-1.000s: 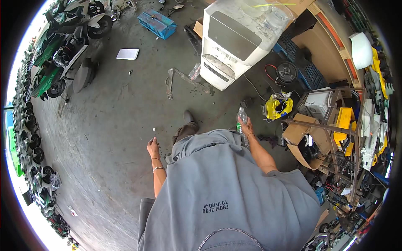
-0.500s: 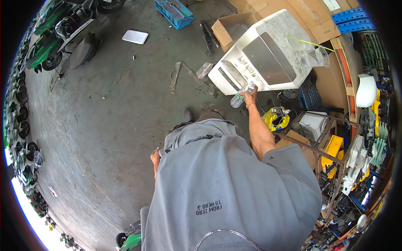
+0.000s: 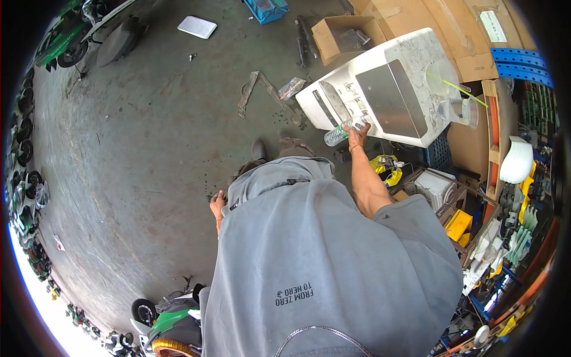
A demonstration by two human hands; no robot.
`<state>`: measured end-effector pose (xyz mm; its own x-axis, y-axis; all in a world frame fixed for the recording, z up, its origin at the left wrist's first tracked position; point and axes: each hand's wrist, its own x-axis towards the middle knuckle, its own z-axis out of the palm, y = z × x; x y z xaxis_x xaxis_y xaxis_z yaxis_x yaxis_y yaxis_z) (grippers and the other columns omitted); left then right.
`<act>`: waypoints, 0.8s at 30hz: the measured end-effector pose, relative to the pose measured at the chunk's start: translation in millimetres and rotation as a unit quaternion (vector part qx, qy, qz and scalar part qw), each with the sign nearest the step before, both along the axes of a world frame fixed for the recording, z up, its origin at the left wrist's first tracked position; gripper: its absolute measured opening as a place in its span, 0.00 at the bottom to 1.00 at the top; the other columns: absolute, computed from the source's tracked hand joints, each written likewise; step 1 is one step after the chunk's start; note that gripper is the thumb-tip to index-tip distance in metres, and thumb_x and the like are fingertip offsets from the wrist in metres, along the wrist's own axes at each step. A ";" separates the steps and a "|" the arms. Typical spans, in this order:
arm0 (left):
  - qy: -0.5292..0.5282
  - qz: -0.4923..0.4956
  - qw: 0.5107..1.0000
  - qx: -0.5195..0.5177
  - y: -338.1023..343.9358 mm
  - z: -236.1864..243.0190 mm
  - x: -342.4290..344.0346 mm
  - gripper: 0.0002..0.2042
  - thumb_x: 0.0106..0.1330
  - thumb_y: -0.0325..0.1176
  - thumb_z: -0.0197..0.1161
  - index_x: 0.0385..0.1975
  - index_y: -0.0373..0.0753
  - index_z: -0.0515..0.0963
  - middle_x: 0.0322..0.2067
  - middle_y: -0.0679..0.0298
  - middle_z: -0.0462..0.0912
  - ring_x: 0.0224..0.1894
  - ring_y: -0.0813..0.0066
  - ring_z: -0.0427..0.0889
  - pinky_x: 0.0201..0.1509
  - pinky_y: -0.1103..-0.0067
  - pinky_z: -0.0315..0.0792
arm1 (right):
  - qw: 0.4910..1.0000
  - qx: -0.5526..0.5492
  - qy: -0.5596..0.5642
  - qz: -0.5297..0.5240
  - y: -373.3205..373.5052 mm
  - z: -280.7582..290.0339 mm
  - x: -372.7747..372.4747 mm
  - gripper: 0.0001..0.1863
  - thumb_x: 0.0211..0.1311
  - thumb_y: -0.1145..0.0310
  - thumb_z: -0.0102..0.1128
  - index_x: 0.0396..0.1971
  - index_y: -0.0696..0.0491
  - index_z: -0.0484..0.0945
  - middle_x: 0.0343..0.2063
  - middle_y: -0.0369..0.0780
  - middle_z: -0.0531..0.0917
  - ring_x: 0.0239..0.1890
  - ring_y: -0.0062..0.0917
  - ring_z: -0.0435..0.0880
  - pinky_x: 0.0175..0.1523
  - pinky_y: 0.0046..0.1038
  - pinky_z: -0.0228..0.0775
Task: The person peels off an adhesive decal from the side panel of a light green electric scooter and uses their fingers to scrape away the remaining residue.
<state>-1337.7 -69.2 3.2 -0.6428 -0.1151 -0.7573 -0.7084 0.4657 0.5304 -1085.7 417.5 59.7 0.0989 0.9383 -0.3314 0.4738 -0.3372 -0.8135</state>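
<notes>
My right hand (image 3: pixel 357 134) grips a clear plastic bottle with a green label (image 3: pixel 335 135), held tilted at the controls on the front of a white water dispenser (image 3: pixel 322 115), which has a dark panel and a marbled top. Two clear plastic containers (image 3: pixel 458 110) and a yellow-green straw are on that top. My left hand (image 3: pixel 216 203) hangs low beside my grey shirt (image 3: pixel 321 250), fingers curled; whether anything is in them I cannot make out.
An open cardboard box (image 3: pixel 333 41), blue toolbox (image 3: pixel 264 9) and white flat object (image 3: pixel 196 27) are behind. Scooters (image 3: pixel 62 47) line the left, another (image 3: pixel 169 324) stands behind me. A metal frame with yellow parts (image 3: pixel 461 226) and a wooden pallet (image 3: pixel 493 143) are right.
My right hand has moved up and forward with the bottle to the dispenser's front, tilting the bottle. The view has shifted, and the dispenser appears lower and further right.
</notes>
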 end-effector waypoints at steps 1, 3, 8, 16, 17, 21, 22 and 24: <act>0.001 -0.014 1.000 -0.013 2.0 3.9 5.1 0.19 0.62 0.39 0.66 0.45 0.27 0.79 0.38 0.55 0.85 0.38 0.71 0.83 0.41 0.77 0.77 | 1.000 -0.009 -0.021 0.006 1.3 -0.4 -0.1 0.56 0.33 0.71 0.78 0.64 0.60 0.50 0.60 0.52 0.66 0.61 0.42 0.66 0.66 0.32 0.57; -0.001 -0.023 1.000 -0.020 4.3 11.7 15.8 0.20 0.62 0.39 0.66 0.45 0.26 0.79 0.39 0.54 0.85 0.40 0.70 0.83 0.43 0.77 0.76 | 0.999 0.012 -0.051 0.014 4.2 -3.2 0.0 0.57 0.33 0.69 0.79 0.64 0.61 0.50 0.61 0.54 0.64 0.63 0.43 0.64 0.68 0.33 0.53; 0.020 -0.103 0.990 -0.095 -5.5 16.2 26.7 0.21 0.62 0.38 0.65 0.47 0.25 0.77 0.40 0.53 0.85 0.40 0.69 0.83 0.48 0.77 0.73 | 0.992 0.094 -0.084 0.013 9.2 -16.3 0.1 0.60 0.33 0.66 0.80 0.65 0.62 0.48 0.63 0.55 0.60 0.66 0.44 0.60 0.70 0.33 0.49; -0.004 0.129 0.992 0.009 -51.2 -15.0 34.0 0.31 0.62 0.34 0.67 0.61 0.26 0.61 0.38 0.53 0.81 0.35 0.68 0.83 0.36 0.73 0.79 | 0.986 0.126 -0.094 0.054 31.3 -27.8 7.1 0.59 0.30 0.63 0.82 0.61 0.70 0.52 0.60 0.60 0.64 0.62 0.48 0.65 0.68 0.36 0.54; -0.002 0.135 0.991 -0.002 -54.5 -16.6 35.3 0.31 0.62 0.34 0.67 0.61 0.27 0.61 0.37 0.53 0.81 0.34 0.68 0.83 0.36 0.73 0.79 | 0.986 0.117 -0.109 0.052 33.0 -27.7 8.4 0.58 0.30 0.63 0.82 0.61 0.69 0.54 0.58 0.60 0.66 0.60 0.49 0.67 0.67 0.36 0.55; 0.005 0.133 0.991 -0.029 -57.8 -12.9 41.2 0.32 0.61 0.34 0.68 0.61 0.28 0.59 0.37 0.52 0.82 0.32 0.69 0.83 0.35 0.75 0.78 | 0.977 0.110 -0.166 0.072 33.4 -25.2 12.6 0.57 0.30 0.61 0.82 0.60 0.69 0.55 0.56 0.59 0.69 0.59 0.50 0.69 0.65 0.36 0.58; 0.006 0.128 0.991 -0.036 -56.3 -10.7 42.5 0.32 0.61 0.34 0.68 0.61 0.28 0.59 0.37 0.52 0.82 0.32 0.69 0.83 0.35 0.75 0.78 | 0.975 0.116 -0.174 0.070 33.1 -24.7 12.5 0.56 0.30 0.62 0.82 0.60 0.68 0.56 0.55 0.58 0.71 0.59 0.49 0.70 0.65 0.36 0.59; 0.002 0.105 0.992 -0.065 -51.3 -6.9 44.6 0.33 0.61 0.34 0.68 0.61 0.28 0.59 0.37 0.52 0.82 0.32 0.69 0.83 0.35 0.76 0.77 | 0.976 0.117 -0.171 0.071 32.9 -24.0 12.7 0.55 0.30 0.62 0.82 0.59 0.69 0.58 0.54 0.58 0.73 0.58 0.49 0.71 0.64 0.36 0.60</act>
<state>-1293.2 -120.5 -3.7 -0.5976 -0.3440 -0.7243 -0.7949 0.3729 0.4787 -1073.0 450.4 35.8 0.0288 0.9967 -0.0760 0.7602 -0.0712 -0.6458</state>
